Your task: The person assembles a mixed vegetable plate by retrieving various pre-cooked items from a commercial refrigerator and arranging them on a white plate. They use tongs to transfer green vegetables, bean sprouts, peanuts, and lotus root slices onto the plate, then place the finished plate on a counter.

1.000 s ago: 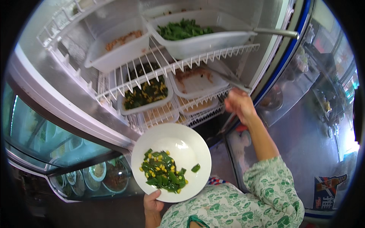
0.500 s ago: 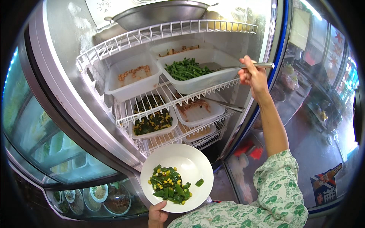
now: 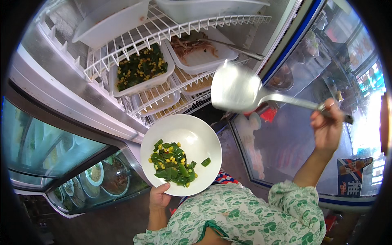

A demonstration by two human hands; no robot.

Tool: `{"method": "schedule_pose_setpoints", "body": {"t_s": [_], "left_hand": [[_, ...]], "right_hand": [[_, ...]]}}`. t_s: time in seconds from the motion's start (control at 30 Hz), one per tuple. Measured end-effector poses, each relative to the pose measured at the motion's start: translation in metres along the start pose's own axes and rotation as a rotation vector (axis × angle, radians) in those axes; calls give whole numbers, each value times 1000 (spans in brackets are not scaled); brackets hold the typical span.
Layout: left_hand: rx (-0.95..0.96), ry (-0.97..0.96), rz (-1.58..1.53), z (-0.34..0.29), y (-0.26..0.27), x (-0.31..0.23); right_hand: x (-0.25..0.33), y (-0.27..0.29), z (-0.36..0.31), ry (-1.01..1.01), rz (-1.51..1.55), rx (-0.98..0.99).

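Observation:
My left hand grips the near rim of a round white plate, thumb on top. On the plate's left half lies a small heap of cut green peppers with yellow corn kernels; one loose pepper piece sits apart to the right. My right hand is closed around the dark end of the handle of a wide metal spatula. Its shiny blade hangs beyond the plate, in front of the fridge shelves, slightly smeared by motion. I see no food on the blade.
Wire shelves hold white tubs, including one of peppers and corn and one of reddish strips with a metal utensil handle. The glass door stands open at right. A glass display case curves along the left.
The spatula has come out of the upper tub of green beans and moved toward me. My right hand has drawn back to the right. The view has tipped down; the plate stays in my left hand.

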State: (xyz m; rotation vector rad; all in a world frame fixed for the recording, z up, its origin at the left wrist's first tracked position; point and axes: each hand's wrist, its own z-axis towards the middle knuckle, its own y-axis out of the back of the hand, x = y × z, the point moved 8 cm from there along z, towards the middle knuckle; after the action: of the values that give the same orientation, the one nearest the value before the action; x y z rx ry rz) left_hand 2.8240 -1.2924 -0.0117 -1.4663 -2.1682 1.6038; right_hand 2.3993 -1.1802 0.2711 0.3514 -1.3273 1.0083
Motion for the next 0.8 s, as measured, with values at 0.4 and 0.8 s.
{"method": "schedule_pose_setpoints", "body": {"t_s": [0.4,0.8], "left_hand": [[-49,-9,40,11,2,-2],[-85,49,42,47,-7,-10]], "right_hand": [[-209,-42,64,223,-825,157],[-267,-4,97,-405,-246,61]]}}
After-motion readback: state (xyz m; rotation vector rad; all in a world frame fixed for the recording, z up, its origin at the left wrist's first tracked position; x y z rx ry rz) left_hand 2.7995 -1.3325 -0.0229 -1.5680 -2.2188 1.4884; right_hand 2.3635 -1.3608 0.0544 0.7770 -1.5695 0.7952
